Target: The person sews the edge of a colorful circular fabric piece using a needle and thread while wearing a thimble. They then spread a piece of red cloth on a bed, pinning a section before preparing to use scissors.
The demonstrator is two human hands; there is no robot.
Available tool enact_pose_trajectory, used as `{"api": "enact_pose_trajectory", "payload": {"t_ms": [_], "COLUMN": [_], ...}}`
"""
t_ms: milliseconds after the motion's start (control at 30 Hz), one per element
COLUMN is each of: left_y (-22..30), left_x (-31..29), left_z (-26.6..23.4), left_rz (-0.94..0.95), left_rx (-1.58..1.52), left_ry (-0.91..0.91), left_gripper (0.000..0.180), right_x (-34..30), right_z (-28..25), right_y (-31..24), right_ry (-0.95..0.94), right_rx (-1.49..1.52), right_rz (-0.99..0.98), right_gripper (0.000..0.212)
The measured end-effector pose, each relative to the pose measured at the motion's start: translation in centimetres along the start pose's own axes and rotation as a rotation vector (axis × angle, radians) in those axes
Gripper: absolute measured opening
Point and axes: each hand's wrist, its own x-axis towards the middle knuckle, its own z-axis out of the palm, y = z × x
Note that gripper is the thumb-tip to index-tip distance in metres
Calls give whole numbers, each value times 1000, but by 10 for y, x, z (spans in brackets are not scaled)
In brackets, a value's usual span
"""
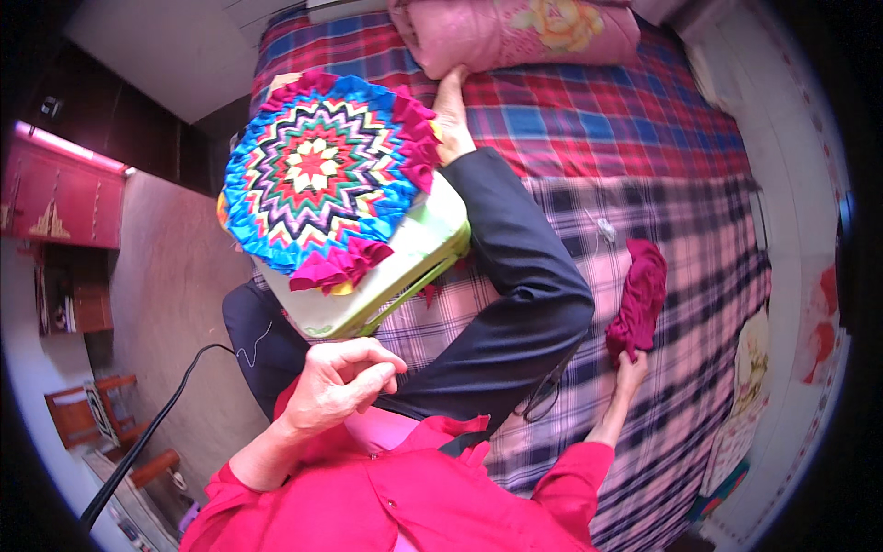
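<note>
A checked bed sheet [694, 405] spreads beneath a dark red cloth [642, 290] at the person's right, its near end gripped by the right hand [632, 362]. The left hand [345, 379] is curled, thumb near forefinger; whether it pinches anything, I cannot tell. Beyond, a round patchwork mat [313, 166] rests on a box [432, 225]. A light, steady grip would best keep the cloth from creasing.

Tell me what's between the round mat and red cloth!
In the head view: part of the green box, a bent leg in dark trousers, then plaid sheet up to the cloth.
</note>
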Motion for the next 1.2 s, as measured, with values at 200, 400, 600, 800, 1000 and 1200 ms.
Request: {"api": "enact_pose_trajectory", "payload": {"t_ms": [200, 400, 600, 800, 1000, 1200], "left_y": [-11, -34, -49, -48, -53, -25], "left_x": [-17, 13, 38, 67, 72, 79], "left_z": [-36, -99, -110, -119, -123, -147], "left_rz": [365, 379, 263, 246, 431, 470], "left_rx": [14, -321, -618, -1088, -1155, -1159], "left_ry": [541, 844, 576, 423, 340, 336], "left_gripper": [14, 31, 46, 35, 33, 36], "right_x": [-26, -82, -63, -86, -97, -101], "right_z": [-13, 33, 140, 161, 170, 174], "right_y": [-123, -347, -391, -409, -406, -429], "right_ry": [41, -414, -946, -1142, -1022, -995], "right_rx": [198, 726, 753, 1017, 1151, 1226], "right_rz": [-294, -423, -388, -133, -205, -354], "right_gripper": [23, 20, 45, 27, 19, 23]}}
